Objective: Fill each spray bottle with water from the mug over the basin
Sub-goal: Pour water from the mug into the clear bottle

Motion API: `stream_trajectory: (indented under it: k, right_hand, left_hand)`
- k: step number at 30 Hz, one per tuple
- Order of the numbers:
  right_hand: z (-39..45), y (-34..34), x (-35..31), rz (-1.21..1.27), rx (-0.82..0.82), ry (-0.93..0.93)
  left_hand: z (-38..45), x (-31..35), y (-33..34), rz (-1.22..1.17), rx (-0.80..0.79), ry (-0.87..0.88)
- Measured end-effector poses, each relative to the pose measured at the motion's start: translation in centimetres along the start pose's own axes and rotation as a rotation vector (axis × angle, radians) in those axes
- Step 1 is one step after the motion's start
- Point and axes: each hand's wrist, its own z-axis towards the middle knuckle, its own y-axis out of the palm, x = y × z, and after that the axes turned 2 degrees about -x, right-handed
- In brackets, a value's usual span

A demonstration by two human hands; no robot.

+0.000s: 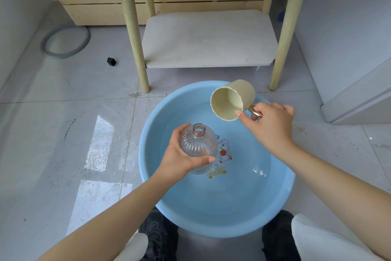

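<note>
A clear ribbed spray bottle (198, 144) with its cap off and a pinkish threaded neck stands upright above the blue basin (281, 201). My left hand (179, 159) grips the bottle around its body. My right hand (268, 121) holds a cream mug (232, 99) by its golden handle, up and to the right of the bottle's mouth. The mug is tipped on its side, its opening facing me and the bottle. The basin holds shallow water over a cartoon picture on its bottom.
A white table with pale wooden legs (132, 34) and a low shelf (209, 38) stands just behind the basin. A grey ring (65, 42) and a small black block (111, 61) lie on the tiled floor at left. My dark shoes (160, 237) flank the basin's near edge.
</note>
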Motion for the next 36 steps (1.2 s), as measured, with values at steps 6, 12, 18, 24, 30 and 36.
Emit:
stream_trajectory:
  k: [6, 12, 18, 24, 30, 36]
  right_hand:
    - [-0.6, 2.2, 2.1, -0.274, -0.067, -0.16]
    - [-0.8, 3.5, 2.2, -0.532, -0.222, -0.289]
    - [-1.9, 4.8, 2.8, -0.607, -0.3, -0.427]
    - [-2.7, 4.7, 2.4, -0.435, -0.441, -0.282]
    - [-1.8, 3.1, 0.8, -0.026, -0.418, 0.212]
    - [-0.9, 1.6, 0.3, 0.299, -0.409, 0.489]
  left_hand:
    - [0.1, -0.3, -0.5, 0.011, 0.006, 0.003]
    - [0.0, -0.4, -0.7, -0.008, 0.007, -0.031]
    - [0.0, -0.5, -0.8, -0.044, 0.006, -0.047]
    - [0.1, -0.6, -1.0, -0.056, -0.015, -0.074]
    - [0.2, -0.9, -0.7, -0.054, 0.018, -0.053]
    - [0.3, -0.6, -0.7, -0.031, 0.035, -0.033]
